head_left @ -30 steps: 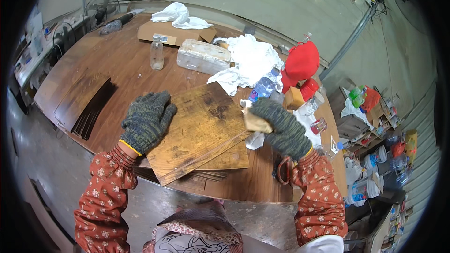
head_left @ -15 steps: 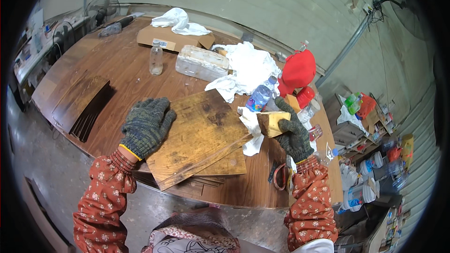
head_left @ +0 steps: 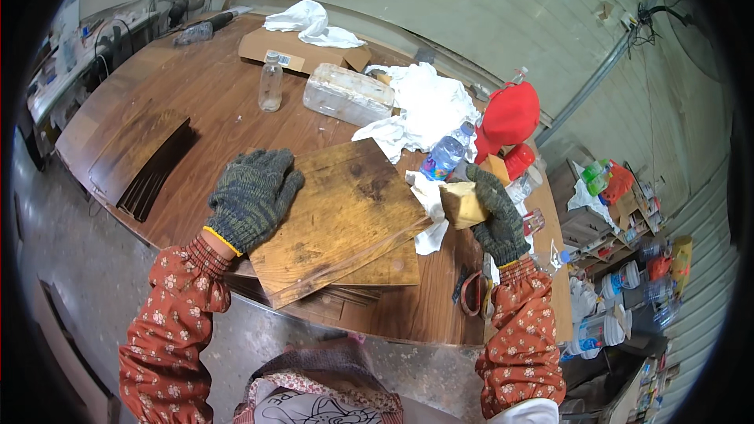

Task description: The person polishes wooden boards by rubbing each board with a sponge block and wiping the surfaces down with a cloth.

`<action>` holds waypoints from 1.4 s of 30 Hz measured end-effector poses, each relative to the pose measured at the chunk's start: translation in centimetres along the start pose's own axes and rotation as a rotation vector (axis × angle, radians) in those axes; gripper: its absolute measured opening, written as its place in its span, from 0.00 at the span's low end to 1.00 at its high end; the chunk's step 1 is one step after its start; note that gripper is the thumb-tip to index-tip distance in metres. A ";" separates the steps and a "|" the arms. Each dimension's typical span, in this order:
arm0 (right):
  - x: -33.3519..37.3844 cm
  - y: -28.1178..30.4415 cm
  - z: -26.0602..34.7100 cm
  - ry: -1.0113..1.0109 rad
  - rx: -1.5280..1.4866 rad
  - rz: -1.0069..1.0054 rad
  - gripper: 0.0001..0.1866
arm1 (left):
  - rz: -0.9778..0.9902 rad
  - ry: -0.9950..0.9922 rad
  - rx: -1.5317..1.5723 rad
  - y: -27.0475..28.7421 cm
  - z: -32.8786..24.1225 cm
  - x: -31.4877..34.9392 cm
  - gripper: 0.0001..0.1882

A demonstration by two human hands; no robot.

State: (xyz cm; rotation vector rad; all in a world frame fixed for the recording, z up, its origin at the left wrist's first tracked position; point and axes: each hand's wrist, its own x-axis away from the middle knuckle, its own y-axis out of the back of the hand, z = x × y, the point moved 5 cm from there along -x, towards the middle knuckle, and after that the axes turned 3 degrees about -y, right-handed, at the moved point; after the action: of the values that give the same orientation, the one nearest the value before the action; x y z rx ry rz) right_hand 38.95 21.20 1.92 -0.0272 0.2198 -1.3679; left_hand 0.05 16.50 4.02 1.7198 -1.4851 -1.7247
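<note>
My left hand (head_left: 255, 192), in a dark green knitted glove, lies flat with fingers stretched over the left edge of a brown wood-grain board (head_left: 334, 224). The board has dark stains and rests askew on other boards, whose edges show below it. My right hand (head_left: 501, 216), gloved alike, is closed round a yellow sponge block (head_left: 464, 204) just off the board's right side. Beside the block lies a crumpled white paper or cloth piece (head_left: 429, 212). A pair of scissors or similar tool with reddish handles (head_left: 472, 294) lies below my right hand.
A stack of boards (head_left: 145, 157) stands at left. Farther back are a clear bottle (head_left: 270, 82), a wrapped block (head_left: 348, 94), a cardboard box (head_left: 302, 53) and white cloth (head_left: 428, 102). Near my right hand stand a blue-labelled bottle (head_left: 444, 155) and a red cap (head_left: 510, 114).
The sponge block has turned in my right hand, so its brown face shows less. My left hand stays on the board's edge. The whole view has shifted slightly.
</note>
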 end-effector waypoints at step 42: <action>1.1 -6.9 3.8 0.474 1.247 0.141 0.28 | -0.006 0.043 -0.027 -0.1 0.2 0.3 0.17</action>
State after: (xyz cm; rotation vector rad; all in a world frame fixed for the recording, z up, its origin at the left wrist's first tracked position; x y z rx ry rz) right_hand 33.10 18.35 6.49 1.3287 -0.2637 -1.1570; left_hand -0.12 16.40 3.69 1.7388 -1.4332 -1.6918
